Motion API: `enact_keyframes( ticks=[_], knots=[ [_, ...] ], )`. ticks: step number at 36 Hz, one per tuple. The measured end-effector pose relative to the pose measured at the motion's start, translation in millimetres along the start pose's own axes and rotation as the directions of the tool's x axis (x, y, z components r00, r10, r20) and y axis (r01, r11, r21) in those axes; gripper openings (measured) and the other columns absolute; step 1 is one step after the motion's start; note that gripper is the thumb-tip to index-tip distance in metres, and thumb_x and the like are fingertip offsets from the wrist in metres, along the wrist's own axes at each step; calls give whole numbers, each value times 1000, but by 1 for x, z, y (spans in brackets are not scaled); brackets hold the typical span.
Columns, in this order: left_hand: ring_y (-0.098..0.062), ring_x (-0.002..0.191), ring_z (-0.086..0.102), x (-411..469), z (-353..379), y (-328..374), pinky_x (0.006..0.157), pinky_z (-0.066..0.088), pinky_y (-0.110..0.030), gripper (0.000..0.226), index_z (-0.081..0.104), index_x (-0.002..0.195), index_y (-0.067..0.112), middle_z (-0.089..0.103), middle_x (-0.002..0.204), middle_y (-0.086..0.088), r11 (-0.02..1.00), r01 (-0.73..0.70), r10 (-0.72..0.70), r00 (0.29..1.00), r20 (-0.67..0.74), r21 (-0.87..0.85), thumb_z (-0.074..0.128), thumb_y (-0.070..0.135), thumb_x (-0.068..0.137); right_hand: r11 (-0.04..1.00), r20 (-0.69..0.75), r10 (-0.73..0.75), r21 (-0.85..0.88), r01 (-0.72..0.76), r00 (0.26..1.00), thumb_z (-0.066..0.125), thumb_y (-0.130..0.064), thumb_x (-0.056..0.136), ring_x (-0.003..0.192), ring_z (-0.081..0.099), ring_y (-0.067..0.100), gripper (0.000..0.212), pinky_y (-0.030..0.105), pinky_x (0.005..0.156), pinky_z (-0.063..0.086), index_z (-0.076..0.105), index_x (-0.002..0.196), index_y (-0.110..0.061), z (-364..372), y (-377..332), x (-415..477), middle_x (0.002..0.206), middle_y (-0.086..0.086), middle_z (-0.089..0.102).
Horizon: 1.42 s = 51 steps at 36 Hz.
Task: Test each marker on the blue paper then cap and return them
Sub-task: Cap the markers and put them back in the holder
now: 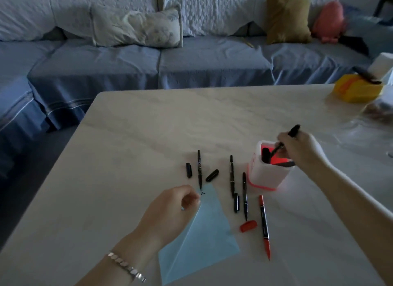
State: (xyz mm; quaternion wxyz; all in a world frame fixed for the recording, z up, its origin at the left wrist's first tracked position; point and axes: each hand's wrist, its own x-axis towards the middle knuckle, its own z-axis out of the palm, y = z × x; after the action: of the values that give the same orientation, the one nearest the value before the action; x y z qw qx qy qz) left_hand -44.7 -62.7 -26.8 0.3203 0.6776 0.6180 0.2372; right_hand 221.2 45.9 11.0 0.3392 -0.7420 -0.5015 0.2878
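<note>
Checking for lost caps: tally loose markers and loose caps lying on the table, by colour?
Black markers: 3
Red marker: 1
Black caps: 2
Red cap: 1
Dark blue cap: 1
Total: 8

Surface [148, 126]: smooth, pale, marble-veined, faint sheen. Paper [204, 239]: thin matt blue sheet; markers [263, 224] and caps [248, 226] smooth plastic, holder [265, 177] translucent white plastic. Sofa [148, 66]: matt blue cloth cover, quilted white throw; bracelet [125, 266] shiny metal links.
</note>
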Motion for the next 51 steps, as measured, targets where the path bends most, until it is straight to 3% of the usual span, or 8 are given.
enact_keyframes(
  ticks=[3, 7, 14, 17, 22, 28, 40, 51],
  knots=[
    [0, 77, 61, 4, 3, -7, 73, 49, -22, 10, 64, 82, 25, 66, 78, 13, 999, 42, -43, 999, 12, 32, 56, 27, 87, 973, 56, -51, -221, 62, 997, 52, -15, 84, 63, 49, 30, 23, 30, 52, 33, 57, 69, 2, 6, -2, -3, 67, 20, 52],
    [-9, 77, 62, 9, 6, -16, 74, 49, -27, 11, 65, 81, 21, 67, 78, 7, 992, 118, -119, 992, 33, 38, 56, 25, 87, 949, 52, -72, -303, 85, 996, 60, -11, 82, 81, 51, 25, 21, 28, 66, 39, 61, 102, -6, 5, 3, 2, 93, 12, 57],
    [-18, 84, 61, 33, 11, -28, 77, 49, -30, 15, 64, 89, 14, 65, 86, 1, 970, 208, -213, 977, 24, 128, 51, 22, 88, 865, 182, -109, -466, 184, 977, 57, -16, 84, 76, 57, 27, 14, 28, 59, 41, 69, 82, -9, -4, 3, 2, 91, 13, 69],
    [-17, 85, 63, 50, 12, -30, 80, 52, -32, 15, 64, 92, 17, 67, 90, 3, 965, 217, -220, 975, 9, 145, 51, 21, 88, 845, 145, -214, -468, 258, 966, 55, -16, 85, 84, 61, 29, 14, 33, 69, 49, 69, 88, -13, -3, -11, -6, 93, 10, 70],
    [-10, 54, 57, 69, 9, -33, 54, 48, -24, 15, 61, 95, 17, 63, 84, 6, 963, 224, -226, 974, 2, 153, 47, 24, 93, 856, 195, -396, -274, 438, 897, 56, -14, 85, 77, 61, 19, 14, 31, 72, 52, 68, 90, -16, 33, -41, -27, 84, 0, 67],
    [-16, 69, 62, 76, 6, -39, 61, 51, -27, 18, 61, 89, 15, 60, 79, 8, 961, 252, -252, 968, -11, 113, 44, 21, 91, 882, 502, -93, -359, 305, 860, 55, -20, 85, 53, 44, 19, 27, 23, 49, 35, 55, 63, -3, 130, -34, -11, 62, 5, 50],
    [-19, 90, 60, 90, 11, -65, 74, 48, -28, 18, 59, 100, 17, 64, 100, 0, 929, 350, -345, 937, -56, 122, 46, 20, 88, 785, 501, 137, -581, 215, 854, 55, -22, 84, 62, 50, 22, 30, 22, 46, 31, 40, 61, -11, 189, -38, 12, 63, 2, 44],
    [-13, 41, 32, 124, 38, -63, 42, 24, -21, 41, 32, 54, 16, 35, 48, 3, 907, 408, -393, 908, -143, 102, 55, 37, 80, 912, 445, -6, -364, 187, 896, 53, -30, 84, 46, 34, 17, 39, 25, 46, 24, 37, 52, -15, 129, -23, 7, 50, -1, 37]
  ],
)
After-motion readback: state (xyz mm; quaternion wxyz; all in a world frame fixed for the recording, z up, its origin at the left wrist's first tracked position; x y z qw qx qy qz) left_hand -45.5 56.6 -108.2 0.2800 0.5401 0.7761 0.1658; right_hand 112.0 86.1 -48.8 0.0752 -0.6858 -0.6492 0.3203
